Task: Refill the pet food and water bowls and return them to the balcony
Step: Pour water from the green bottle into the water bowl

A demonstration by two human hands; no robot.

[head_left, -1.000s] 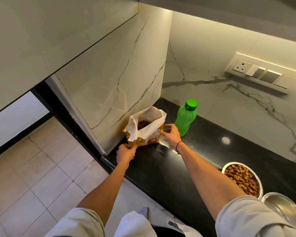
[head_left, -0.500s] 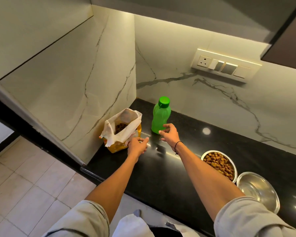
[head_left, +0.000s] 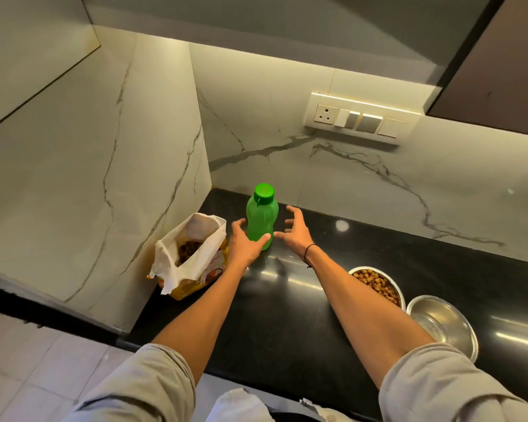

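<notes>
A green water bottle with its cap on stands upright on the black counter, near the back wall. My left hand is at the bottle's lower left, fingers spread, its thumb lying across the front of the bottle's base. My right hand hovers just right of the bottle with fingers spread, apart from it. A steel bowl filled with brown kibble sits to the right. Beside it is an empty steel bowl. The torn-open yellow pet food bag stands in the left corner.
Marble walls close the counter at the back and left. A switch panel is mounted on the back wall under a dark cabinet. The tiled floor lies lower left, beyond the counter's end.
Both hands left the food bag and moved right to either side of the green bottle. The view swung right, bringing both bowls fully into sight.
</notes>
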